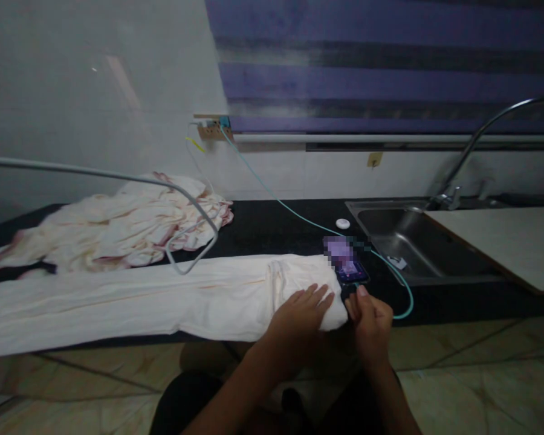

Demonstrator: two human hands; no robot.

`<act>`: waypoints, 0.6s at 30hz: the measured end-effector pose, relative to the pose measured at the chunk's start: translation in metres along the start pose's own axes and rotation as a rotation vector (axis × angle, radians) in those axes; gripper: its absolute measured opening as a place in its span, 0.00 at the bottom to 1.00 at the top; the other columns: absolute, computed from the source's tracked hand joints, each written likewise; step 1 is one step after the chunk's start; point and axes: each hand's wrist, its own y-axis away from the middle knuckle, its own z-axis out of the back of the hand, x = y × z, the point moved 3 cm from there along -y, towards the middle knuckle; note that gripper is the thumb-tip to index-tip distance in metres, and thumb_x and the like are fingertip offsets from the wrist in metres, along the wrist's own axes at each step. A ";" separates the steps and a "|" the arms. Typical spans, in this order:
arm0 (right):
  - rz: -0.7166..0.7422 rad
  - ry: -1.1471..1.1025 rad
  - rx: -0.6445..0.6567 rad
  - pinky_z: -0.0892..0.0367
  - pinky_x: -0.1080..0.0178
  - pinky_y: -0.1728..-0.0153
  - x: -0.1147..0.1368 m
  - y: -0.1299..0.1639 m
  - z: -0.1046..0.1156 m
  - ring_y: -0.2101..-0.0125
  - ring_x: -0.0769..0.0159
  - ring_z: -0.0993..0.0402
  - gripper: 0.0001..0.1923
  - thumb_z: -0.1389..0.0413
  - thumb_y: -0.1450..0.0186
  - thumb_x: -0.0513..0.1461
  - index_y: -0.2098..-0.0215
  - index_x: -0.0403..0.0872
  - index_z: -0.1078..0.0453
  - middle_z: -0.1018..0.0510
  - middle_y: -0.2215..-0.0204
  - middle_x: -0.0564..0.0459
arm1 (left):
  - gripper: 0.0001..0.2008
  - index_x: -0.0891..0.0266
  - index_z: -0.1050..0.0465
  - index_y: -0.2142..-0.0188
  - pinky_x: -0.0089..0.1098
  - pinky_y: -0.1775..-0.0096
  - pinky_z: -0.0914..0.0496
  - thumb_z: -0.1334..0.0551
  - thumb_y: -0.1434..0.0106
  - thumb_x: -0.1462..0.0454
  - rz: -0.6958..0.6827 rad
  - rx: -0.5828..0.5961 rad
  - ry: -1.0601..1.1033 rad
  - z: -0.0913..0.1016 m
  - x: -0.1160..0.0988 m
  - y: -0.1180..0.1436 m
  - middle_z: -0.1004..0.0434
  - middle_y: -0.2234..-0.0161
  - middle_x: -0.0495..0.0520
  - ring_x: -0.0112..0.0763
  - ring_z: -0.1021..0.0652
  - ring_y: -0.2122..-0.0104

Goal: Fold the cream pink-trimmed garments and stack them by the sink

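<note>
1. Head view, near edge of the tabletop (272,226): our left hand (301,314) lies flat, fingers spread and gripping nothing, on the right end of the long folded white cloth (163,302). The palm appears to press the fold down so it keeps its shape along the front edge.
2. Same view, just right of the cloth end: our right hand (367,317) is loosely curled, its thumb tip touching the bottom end of the phone (347,263). We cannot tell whether the other fingers close on anything.
3. The phone lies flat near the front edge, between the cloth and the sink (417,241), tethered by a teal cable (276,199) that runs to the wall socket (213,128), which likely explains its spot.
4. Toward the back left corner sits a crumpled pile of cloth (118,226) with a grey cable (194,208) looped over it. A small white disc (343,223) rests by the sink's rim.
</note>
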 end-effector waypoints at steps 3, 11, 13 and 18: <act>0.022 0.064 0.030 0.50 0.64 0.78 0.008 -0.002 -0.003 0.81 0.72 0.49 0.28 0.51 0.27 0.54 0.80 0.52 0.50 0.47 0.83 0.63 | 0.32 0.63 0.39 0.30 0.51 0.31 0.41 0.44 0.34 0.67 0.058 -0.173 0.285 0.021 -0.001 0.002 0.37 0.31 0.62 0.45 0.35 0.32; 0.080 0.388 0.290 0.32 0.59 0.59 0.033 -0.001 -0.032 0.63 0.62 0.28 0.19 0.49 0.29 0.52 0.50 0.48 0.34 0.27 0.63 0.52 | 0.25 0.60 0.30 0.35 0.44 0.28 0.47 0.49 0.25 0.54 0.136 -0.643 0.797 0.069 -0.006 -0.006 0.31 0.34 0.55 0.39 0.36 0.31; 0.009 0.315 0.284 0.31 0.56 0.49 0.028 -0.002 -0.038 0.52 0.58 0.26 0.28 0.54 0.27 0.54 0.37 0.46 0.39 0.26 0.51 0.44 | 0.26 0.59 0.33 0.33 0.44 0.28 0.49 0.50 0.24 0.54 0.100 -0.609 0.776 0.070 -0.010 -0.007 0.35 0.32 0.54 0.38 0.39 0.29; 0.021 0.167 0.192 0.36 0.49 0.39 -0.012 -0.005 -0.057 0.37 0.54 0.33 0.36 0.64 0.24 0.56 0.25 0.49 0.50 0.27 0.39 0.41 | 0.30 0.58 0.46 0.27 0.41 0.27 0.53 0.49 0.25 0.55 -0.022 -0.358 0.626 0.064 -0.029 -0.005 0.50 0.26 0.51 0.35 0.46 0.27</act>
